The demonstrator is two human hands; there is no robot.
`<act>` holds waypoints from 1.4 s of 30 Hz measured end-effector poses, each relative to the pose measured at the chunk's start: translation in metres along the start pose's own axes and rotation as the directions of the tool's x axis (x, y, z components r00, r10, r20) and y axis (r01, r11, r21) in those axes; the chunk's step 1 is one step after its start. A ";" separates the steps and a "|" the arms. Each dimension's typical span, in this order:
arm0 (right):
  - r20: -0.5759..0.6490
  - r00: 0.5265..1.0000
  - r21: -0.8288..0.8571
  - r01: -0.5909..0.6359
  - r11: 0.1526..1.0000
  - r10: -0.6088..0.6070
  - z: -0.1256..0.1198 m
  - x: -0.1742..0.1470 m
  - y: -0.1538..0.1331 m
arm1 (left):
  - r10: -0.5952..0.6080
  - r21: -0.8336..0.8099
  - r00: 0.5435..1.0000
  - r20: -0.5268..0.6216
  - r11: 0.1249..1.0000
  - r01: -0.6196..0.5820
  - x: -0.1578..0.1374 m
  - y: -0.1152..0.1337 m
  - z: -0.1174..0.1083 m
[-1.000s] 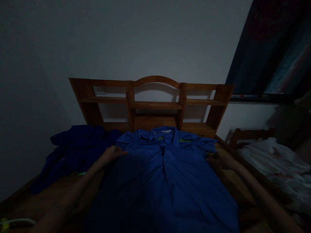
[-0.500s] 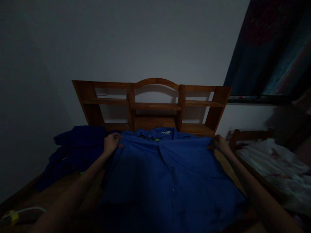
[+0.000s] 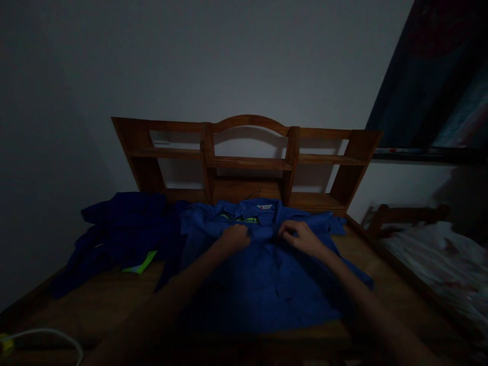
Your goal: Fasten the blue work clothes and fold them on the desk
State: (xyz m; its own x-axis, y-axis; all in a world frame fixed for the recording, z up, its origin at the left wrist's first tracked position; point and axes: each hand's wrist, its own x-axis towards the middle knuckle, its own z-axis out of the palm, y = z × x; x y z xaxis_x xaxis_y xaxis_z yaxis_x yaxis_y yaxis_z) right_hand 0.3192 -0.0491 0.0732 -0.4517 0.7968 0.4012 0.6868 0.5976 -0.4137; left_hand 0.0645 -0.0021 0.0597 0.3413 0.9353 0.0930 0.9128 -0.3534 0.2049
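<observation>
A blue long-sleeved work shirt (image 3: 244, 284) lies spread on the wooden desk, its collar with a white label toward the shelf. Near the collar, on the shirt's front, my left hand (image 3: 235, 237) is closed with its fingers bent over the cloth. Just to its right, my right hand (image 3: 299, 236) pinches the front of the same shirt, thumb and fingertips curled together. A strip of yellow-green shows inside the neck opening. The room is dark and the fingertips are partly hidden.
A darker blue garment (image 3: 125, 229) with a yellow-green band lies crumpled at the left. Behind stands a wooden shelf (image 3: 247, 163) against the wall. A white cable (image 3: 49, 331) crosses the front left of the desk (image 3: 102, 305). White plastic bags (image 3: 442, 254) are at the right.
Both hands have come inward from the shirt's shoulder edges to its middle front. The shirt, stretched and lifted before, now lies lower and flatter on the desk.
</observation>
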 end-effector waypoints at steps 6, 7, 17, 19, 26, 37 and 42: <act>0.140 0.990 0.073 -0.023 0.997 0.013 0.039 0.000 0.009 | 0.094 -0.078 0.996 0.000 0.993 -0.094 0.002 0.013 0.010; 0.093 0.996 0.028 -0.006 1.000 0.004 0.040 -0.002 0.013 | 0.104 -0.062 0.994 -0.046 0.992 -0.107 -0.003 0.010 0.008; -0.042 0.997 -0.386 -0.081 0.919 0.070 0.007 0.003 0.034 | 0.206 0.252 0.978 -0.037 0.949 -0.190 0.005 -0.063 -0.031; -0.164 0.982 -0.331 -0.147 0.932 0.097 0.000 0.020 0.039 | 0.207 0.079 0.975 -0.082 0.977 -0.200 0.012 -0.064 -0.040; -0.316 0.929 -0.202 -0.264 0.943 0.192 0.026 0.063 0.055 | 0.616 0.042 0.761 -0.203 0.782 -0.622 -0.012 -0.015 -0.020; -0.097 0.991 -0.271 -0.111 0.956 0.087 0.056 0.034 0.076 | 0.370 0.093 0.927 -0.053 0.926 -0.365 0.036 -0.101 0.021; -0.165 0.985 -0.159 -0.068 0.985 0.041 0.039 0.025 0.028 | 0.306 -0.237 0.938 -0.161 0.911 -0.338 0.037 -0.046 0.030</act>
State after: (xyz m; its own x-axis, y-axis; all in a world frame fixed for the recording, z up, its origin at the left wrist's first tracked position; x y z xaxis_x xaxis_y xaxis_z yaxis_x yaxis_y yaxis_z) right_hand 0.3054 -0.0092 0.0399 -0.3227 0.7951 0.5135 0.7975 0.5206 -0.3049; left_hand 0.0421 0.0495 0.0250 0.5635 0.7670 0.3068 0.6631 -0.6415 0.3857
